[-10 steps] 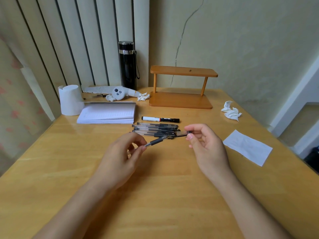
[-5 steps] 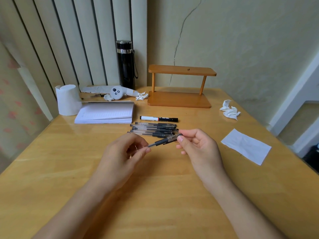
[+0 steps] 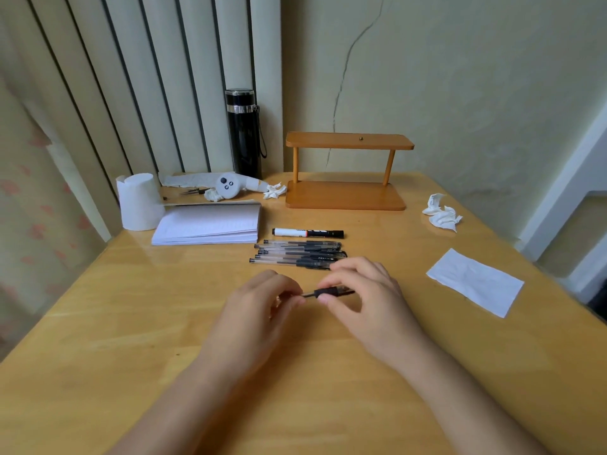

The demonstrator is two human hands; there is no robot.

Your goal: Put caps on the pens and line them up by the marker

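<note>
A black and white marker (image 3: 308, 233) lies across the wooden table (image 3: 131, 323). Just in front of it, several clear pens with black grips (image 3: 299, 254) lie side by side in a row. Nearer to me, both hands hold one more pen (image 3: 326, 292) level above the table. My left hand (image 3: 259, 310) pinches its left end. My right hand (image 3: 364, 297) grips the black part and the cap end. The cap itself is mostly hidden by my fingers.
A stack of white paper (image 3: 207, 224) and a white paper roll (image 3: 139, 201) sit at the back left. Behind them stand a black flask (image 3: 244, 133) and a wooden shelf (image 3: 348, 169). Crumpled tissue (image 3: 441, 215) and a flat paper sheet (image 3: 474, 282) lie at the right.
The two hands have come together. My right hand moved left and toward me along the pen, which was tilted and is now level and lower.
</note>
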